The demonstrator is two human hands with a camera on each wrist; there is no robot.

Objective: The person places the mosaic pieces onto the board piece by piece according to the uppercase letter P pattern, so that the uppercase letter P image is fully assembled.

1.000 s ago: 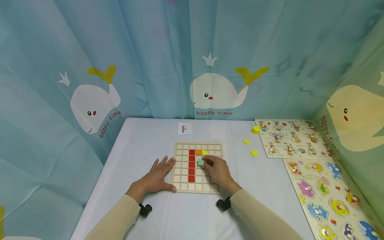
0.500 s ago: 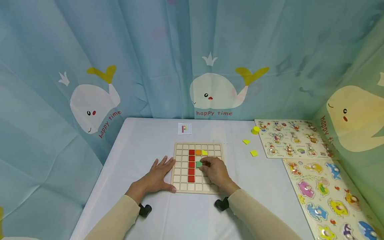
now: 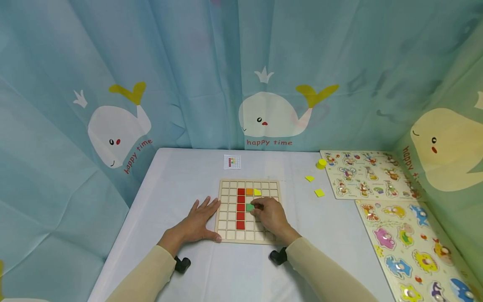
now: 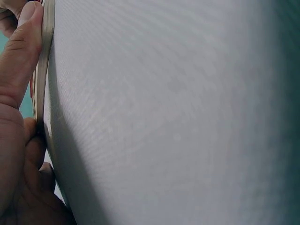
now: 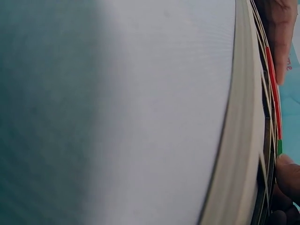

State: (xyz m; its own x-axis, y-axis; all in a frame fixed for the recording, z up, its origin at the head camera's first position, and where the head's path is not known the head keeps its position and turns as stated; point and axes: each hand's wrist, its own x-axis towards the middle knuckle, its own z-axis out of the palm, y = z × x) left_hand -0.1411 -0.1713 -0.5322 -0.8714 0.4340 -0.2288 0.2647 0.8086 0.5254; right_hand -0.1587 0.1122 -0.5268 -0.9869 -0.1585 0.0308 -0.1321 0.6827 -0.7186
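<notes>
A wooden grid board point(image 3: 249, 237) lies on the white table. A column of red tiles point(image 3: 240, 207) fills several of its cells, with an orange tile point(image 3: 249, 191) and a yellow tile point(image 3: 257, 192) beside the top one. My right hand point(image 3: 273, 216) pinches a green tile point(image 3: 249, 207) at its right side, in the cell just right of the middle red tile; the fingers hide its right part. With fingers spread, my left hand point(image 3: 198, 222) rests at the board's left edge, the thumb by the lower left corner. In the left wrist view the thumb point(image 4: 23, 51) touches the board's side.
Behind the board lies a small card point(image 3: 232, 162) printed with a coloured grid. Two loose yellow tiles point(image 3: 319, 193) and a yellow round stack point(image 3: 321, 163) are to the right. Two picture puzzle boards point(image 3: 371, 174) cover the table's right side. A whale-print curtain point(image 3: 211, 84) stands behind.
My right hand has moved slightly left and toward me, bringing the green tile from a tilted position down flat into the cell beside the red column. My left hand has stayed still.
</notes>
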